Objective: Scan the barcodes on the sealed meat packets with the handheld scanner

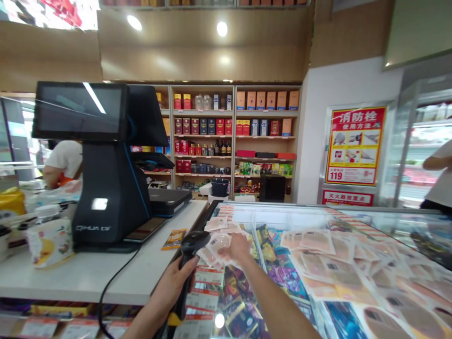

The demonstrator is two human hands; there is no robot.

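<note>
My left hand point(173, 281) is wrapped around the handle of a black barcode scanner point(194, 241), its head tilted toward the packets. Reaching over the freezer's left end, my right hand point(240, 247) has its fingers closed on a flat clear packet point(218, 245). Similar packets lie partly under and behind that hand, and the fingertips are hard to make out. Many more clear packets point(339, 270) with tan contents are spread over the freezer top point(319, 310) on the right. An orange snack packet point(174, 239) rests on the white counter point(116, 278) left of the scanner.
A black checkout terminal point(109, 188) stands on the counter, with a phone point(146, 230) and a dark cable point(106, 294) beside it. A white printed pouch point(51, 242) is at the left. Stocked shelves point(201, 113) line the back wall. People point(65, 162) are at both edges.
</note>
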